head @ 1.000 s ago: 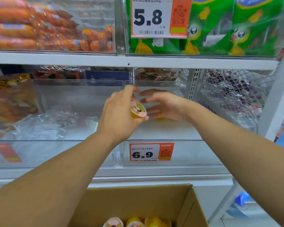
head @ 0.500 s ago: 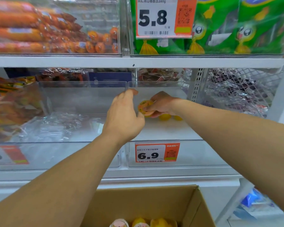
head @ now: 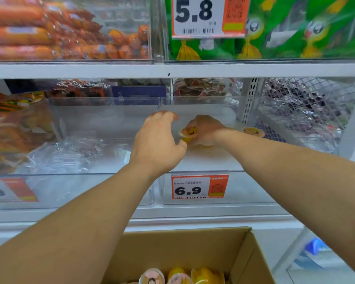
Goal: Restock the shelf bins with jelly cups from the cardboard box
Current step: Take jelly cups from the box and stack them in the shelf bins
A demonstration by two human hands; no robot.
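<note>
Head camera looks at a white shelf (head: 193,70) with clear plastic bins, so the goods can be seen from the front. Below it stands the cardboard box (head: 182,249), open at the top and close to the person, probably so that each reach is short; some jelly cups (head: 195,276) lie in it at the lower edge of the view. The right bin (head: 203,103), above the 6.9 price tag (head: 199,187), is the one being filled, and it looks nearly bare. The neighbouring left bin (head: 103,107) holds only some crumpled clear plastic.

Both arms reach into the right bin. The right hand (head: 207,130) curls its fingers round a yellow jelly cup (head: 189,133) with a face on the lid, held low over the bin floor, I think in order to set it down and not drop it. The left hand (head: 158,144) is just beside this cup, fingers loosely bent and holding nothing that I can see. Another cup (head: 253,132) already sits further right in the bin, partly hidden behind the right forearm.
</note>
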